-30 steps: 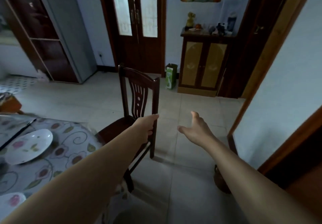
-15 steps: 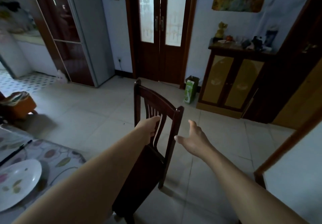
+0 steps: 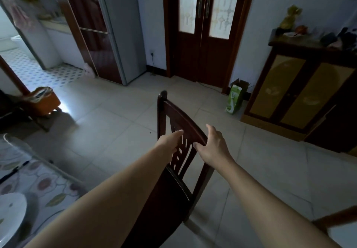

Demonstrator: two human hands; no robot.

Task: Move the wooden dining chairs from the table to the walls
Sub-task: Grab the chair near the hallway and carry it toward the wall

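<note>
Both arms outstretched, left hand (image 3: 170,143) and right hand (image 3: 212,147) gripping

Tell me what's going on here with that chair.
A person has both hands on a dark wooden dining chair. The left hand holds the backrest slats; the right hand curls over the top rail. The chair stands on the tiled floor beside the floral-covered table, well away from the walls.

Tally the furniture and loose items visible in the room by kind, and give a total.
Wooden dining chair: 1
Table: 1
White plate: 1
Yellow-door cabinet: 1
Green carton: 1
Double door: 1
Total: 6
</note>
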